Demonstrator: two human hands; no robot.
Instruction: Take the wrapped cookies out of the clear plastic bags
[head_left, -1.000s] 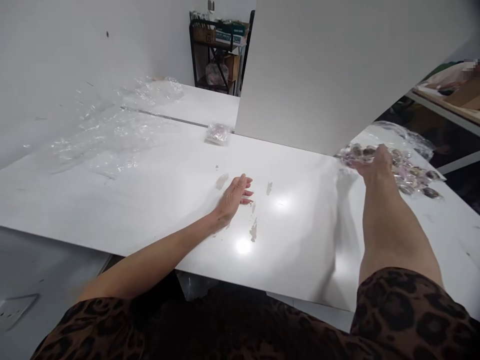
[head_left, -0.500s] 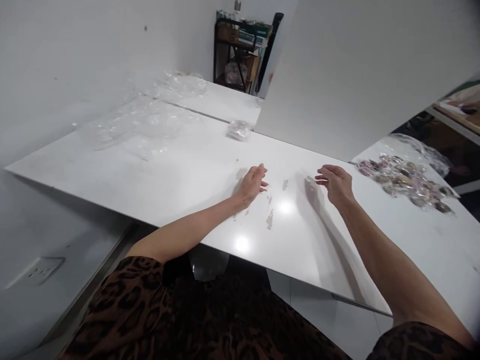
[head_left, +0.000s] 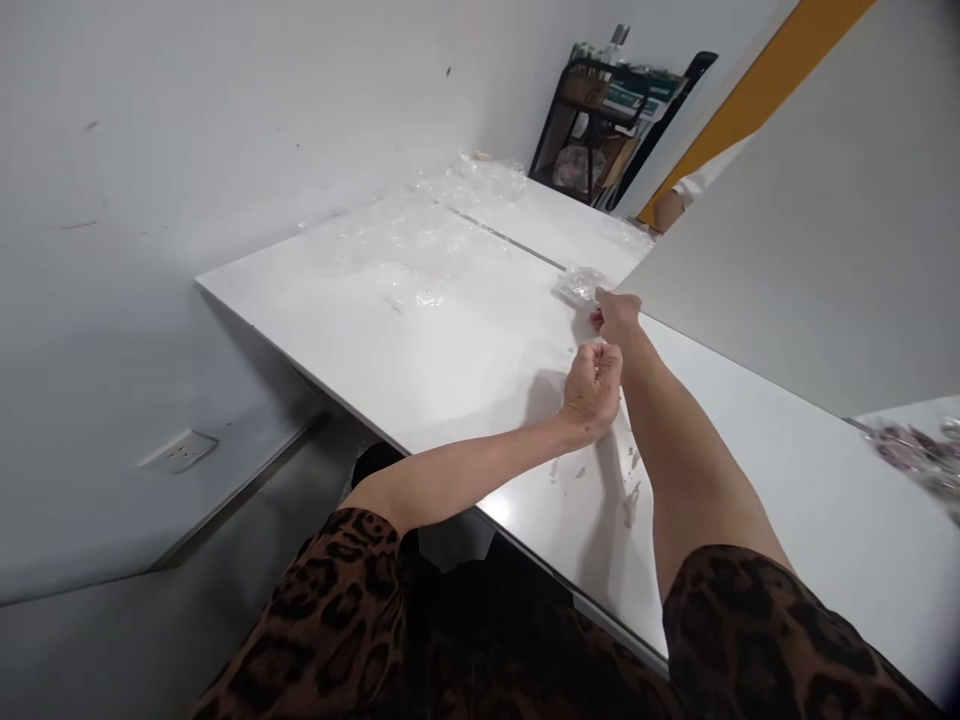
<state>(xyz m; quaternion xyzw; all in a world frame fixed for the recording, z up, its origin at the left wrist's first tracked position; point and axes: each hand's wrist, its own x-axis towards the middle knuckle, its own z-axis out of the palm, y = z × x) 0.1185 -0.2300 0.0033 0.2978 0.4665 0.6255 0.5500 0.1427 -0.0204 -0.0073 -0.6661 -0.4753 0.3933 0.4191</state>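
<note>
My right hand (head_left: 619, 315) reaches over the white table (head_left: 480, 370) to a small clear plastic packet (head_left: 581, 287) by the foot of a pale upright panel. Its fingers are curled, with the tips at the packet's near right edge. Whether they grip the packet is not clear. Just below and in front of it, my left hand (head_left: 594, 388) is closed in a fist above the tabletop, and anything inside it is hidden. My right forearm passes close beside the left fist.
The pale panel (head_left: 795, 240) rises along the table's far right side. Crumpled clear plastic (head_left: 420, 240) lies at the back left. Wrapped pieces (head_left: 919, 450) lie at the right edge. A dark shelf (head_left: 592, 125) stands behind. Part of a person's arm (head_left: 670, 208) shows beyond the panel.
My view has swung left. My right hand has moved left and forward to the plastic packet. My left hand has closed into a fist, and both hands are now close together.
</note>
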